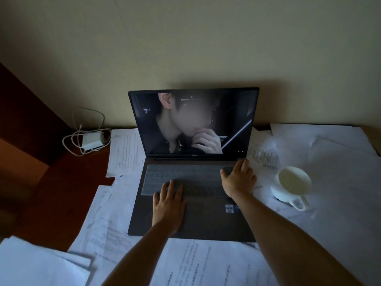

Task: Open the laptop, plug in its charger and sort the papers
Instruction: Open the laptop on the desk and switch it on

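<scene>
The room is dim, so the print on the papers [216,265] is unreadable, and the sheets run off the frame's bottom and right edges. The laptop [193,203] stands open on those papers, screen lit, its base partly covered by both forearms. The left hand [169,205] lies flat on the laptop's palm rest, fingers straight and reaching the keyboard. The right hand [239,178] rests spread on the laptop's rear right corner, gripping nothing. The charger [92,139] lies coiled left of the laptop, unplugged. A white cup [292,186] stands right of the laptop.
</scene>
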`<state>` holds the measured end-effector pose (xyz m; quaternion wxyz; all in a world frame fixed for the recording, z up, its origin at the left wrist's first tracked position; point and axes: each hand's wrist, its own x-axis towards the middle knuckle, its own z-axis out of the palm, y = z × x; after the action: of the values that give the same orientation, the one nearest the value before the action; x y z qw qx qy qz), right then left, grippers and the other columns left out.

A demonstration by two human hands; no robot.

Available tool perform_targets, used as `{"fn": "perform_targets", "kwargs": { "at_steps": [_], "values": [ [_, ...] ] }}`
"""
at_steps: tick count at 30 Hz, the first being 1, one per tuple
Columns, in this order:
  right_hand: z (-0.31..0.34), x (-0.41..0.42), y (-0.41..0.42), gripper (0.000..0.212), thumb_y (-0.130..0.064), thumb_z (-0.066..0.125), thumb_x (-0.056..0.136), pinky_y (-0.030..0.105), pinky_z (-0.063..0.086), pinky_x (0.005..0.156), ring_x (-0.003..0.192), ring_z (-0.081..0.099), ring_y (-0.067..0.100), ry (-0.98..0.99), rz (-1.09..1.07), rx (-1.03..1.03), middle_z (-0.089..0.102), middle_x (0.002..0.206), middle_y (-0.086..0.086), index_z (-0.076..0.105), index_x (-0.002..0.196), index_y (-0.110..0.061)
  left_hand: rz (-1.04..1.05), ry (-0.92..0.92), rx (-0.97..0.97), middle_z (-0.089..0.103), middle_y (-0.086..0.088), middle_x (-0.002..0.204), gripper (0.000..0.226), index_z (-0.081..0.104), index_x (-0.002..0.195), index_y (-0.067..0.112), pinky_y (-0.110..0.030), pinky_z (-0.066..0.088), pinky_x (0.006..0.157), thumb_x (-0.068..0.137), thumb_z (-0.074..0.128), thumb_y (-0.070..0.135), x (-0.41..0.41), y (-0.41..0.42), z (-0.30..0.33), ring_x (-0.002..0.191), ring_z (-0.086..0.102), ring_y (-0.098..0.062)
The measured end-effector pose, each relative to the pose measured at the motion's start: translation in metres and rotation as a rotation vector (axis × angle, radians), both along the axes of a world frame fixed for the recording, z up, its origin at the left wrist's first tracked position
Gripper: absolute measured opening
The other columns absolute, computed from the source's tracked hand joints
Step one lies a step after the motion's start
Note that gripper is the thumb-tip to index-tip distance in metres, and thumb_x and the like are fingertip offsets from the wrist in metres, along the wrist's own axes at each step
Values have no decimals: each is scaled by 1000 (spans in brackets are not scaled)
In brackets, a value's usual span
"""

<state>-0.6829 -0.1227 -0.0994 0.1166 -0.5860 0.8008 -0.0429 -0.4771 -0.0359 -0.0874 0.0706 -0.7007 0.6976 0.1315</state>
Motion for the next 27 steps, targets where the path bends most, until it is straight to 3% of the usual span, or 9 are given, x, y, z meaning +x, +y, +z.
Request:
{"fn": "perform_targets", "kwargs": {
  "at_steps": [3, 6, 17, 22, 27],
  "values": [
    [4, -3, -3, 82, -59, 38, 90, 42, 37, 97, 123, 38, 32, -8, 9, 43, 15, 153, 14, 18, 147, -4, 7, 13, -2, 1, 1, 161, 68, 13, 152, 26, -46, 4, 120, 92, 1, 58, -6, 12, 1, 148, -3, -22],
    [7, -5, -5, 84, -61, 36, 90, 44, 36, 100, 127, 35, 33, -41, 14, 95, 11, 154, 13, 14, 148, -5, -11, 21, 4, 3, 3, 161, 58, 14, 152, 25, -47, 4, 120, 100, 17, 50, -8, 19, 2, 148, -3, -19],
    [13, 2, -2, 81, -57, 39, 92, 45, 37, 103, 132, 31, 34, -143, -62, 119, 7, 155, 16, 13, 149, -6, -86, 72, -24, 14, 7, 159, 54, 18, 152, 23, -38, 7, 121, 102, 22, 45, -6, 23, 10, 147, 6, -12],
    [18, 8, 22, 64, -42, 42, 95, 49, 38, 100, 126, 37, 37, -171, -240, 68, 34, 141, 21, 23, 145, -8, -122, 102, -43, 23, 8, 157, 52, 23, 150, 26, -40, 11, 120, 102, 24, 44, 1, 20, 8, 146, 13, -11],
    [20, 1, 32, 64, -46, 43, 94, 47, 38, 97, 123, 39, 38, -178, -368, 121, 36, 137, 21, 23, 145, -11, -157, 141, -49, 20, 6, 158, 50, 24, 150, 25, -41, 9, 120, 102, 25, 42, 5, 23, 6, 147, 10, -14]
  ]
}}
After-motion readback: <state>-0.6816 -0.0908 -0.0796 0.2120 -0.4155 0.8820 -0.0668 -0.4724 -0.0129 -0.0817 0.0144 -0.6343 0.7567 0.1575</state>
